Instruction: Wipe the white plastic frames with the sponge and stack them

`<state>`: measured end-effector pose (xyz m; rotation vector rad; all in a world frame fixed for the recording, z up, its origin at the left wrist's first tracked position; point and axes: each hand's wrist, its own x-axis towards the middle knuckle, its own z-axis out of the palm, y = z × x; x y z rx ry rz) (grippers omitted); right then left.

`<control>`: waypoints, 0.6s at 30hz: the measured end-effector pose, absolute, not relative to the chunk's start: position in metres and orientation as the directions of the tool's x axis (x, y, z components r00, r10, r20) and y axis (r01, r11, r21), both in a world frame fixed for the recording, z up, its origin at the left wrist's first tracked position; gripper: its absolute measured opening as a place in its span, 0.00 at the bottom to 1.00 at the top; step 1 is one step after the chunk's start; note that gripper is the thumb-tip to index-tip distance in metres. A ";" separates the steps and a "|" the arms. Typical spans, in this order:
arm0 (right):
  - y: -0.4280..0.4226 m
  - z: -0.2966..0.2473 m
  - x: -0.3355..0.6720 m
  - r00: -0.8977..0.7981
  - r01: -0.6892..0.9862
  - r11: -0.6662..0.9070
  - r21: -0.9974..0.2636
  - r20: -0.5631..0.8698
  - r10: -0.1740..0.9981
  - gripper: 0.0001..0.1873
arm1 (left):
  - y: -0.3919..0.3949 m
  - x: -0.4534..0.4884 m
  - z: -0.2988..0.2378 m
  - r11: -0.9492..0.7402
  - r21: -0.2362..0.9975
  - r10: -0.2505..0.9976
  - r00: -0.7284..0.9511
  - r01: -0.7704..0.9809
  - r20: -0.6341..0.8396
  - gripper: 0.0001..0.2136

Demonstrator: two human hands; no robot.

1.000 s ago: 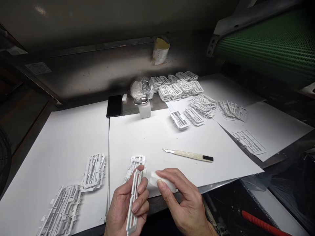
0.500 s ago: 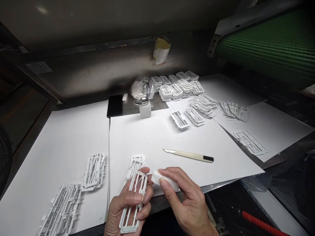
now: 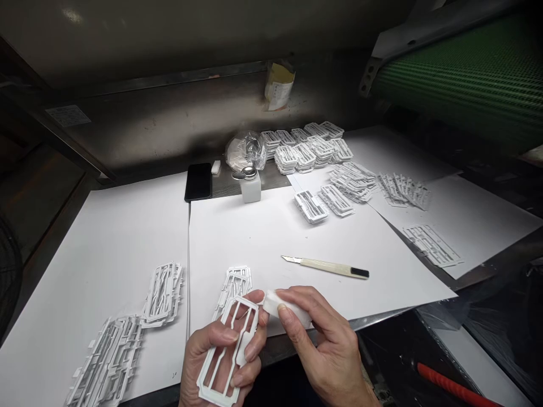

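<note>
A white slotted plastic frame is gripped in my left hand, tilted, with the thumb across its face and the fingers behind it. My right hand pinches a white block, perhaps a sponge or eraser, between thumb and fingers. The block's left end is close to the frame's upper right edge; whether they touch I cannot tell. Just behind my left hand lie several more frames on the white paper. A craft knife with a cream handle rests beyond my right hand, its blade pointing left.
Stacks of frames stand at the back right, and others lie at the left. A phone, a white cube with a shiny metal piece on top and a plastic bag are at the back. A red handle is at lower right.
My left hand has turned the frame so that its face shows wider and its lower end sits further left. My right hand and the block have shifted very slightly right.
</note>
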<state>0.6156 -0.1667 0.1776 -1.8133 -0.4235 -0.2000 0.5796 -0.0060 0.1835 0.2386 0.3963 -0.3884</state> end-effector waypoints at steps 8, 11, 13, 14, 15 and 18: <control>-0.169 0.178 0.614 0.918 0.391 -0.238 -0.889 0.357 0.174 0.12 | -0.009 0.579 0.185 0.895 0.188 -0.300 0.856 0.406 -0.421 0.21; -0.170 0.177 0.614 0.922 0.383 -0.249 -0.890 0.352 0.160 0.12 | -0.013 0.581 0.190 0.891 0.249 -0.210 0.829 0.381 -0.519 0.19; -0.170 0.177 0.615 0.924 0.380 -0.257 -0.889 0.352 0.151 0.12 | -0.015 0.583 0.193 0.882 0.267 -0.180 0.802 0.387 -0.569 0.20; -0.170 0.177 0.616 0.924 0.380 -0.258 -0.888 0.352 0.149 0.12 | -0.015 0.584 0.194 0.877 0.271 -0.176 0.791 0.396 -0.586 0.20; -0.170 0.176 0.616 0.925 0.378 -0.258 -0.889 0.350 0.149 0.12 | -0.016 0.585 0.195 0.871 0.274 -0.178 0.783 0.407 -0.596 0.20; -0.169 0.175 0.617 0.926 0.376 -0.259 -0.890 0.347 0.151 0.12 | -0.016 0.587 0.197 0.865 0.270 -0.186 0.769 0.424 -0.612 0.20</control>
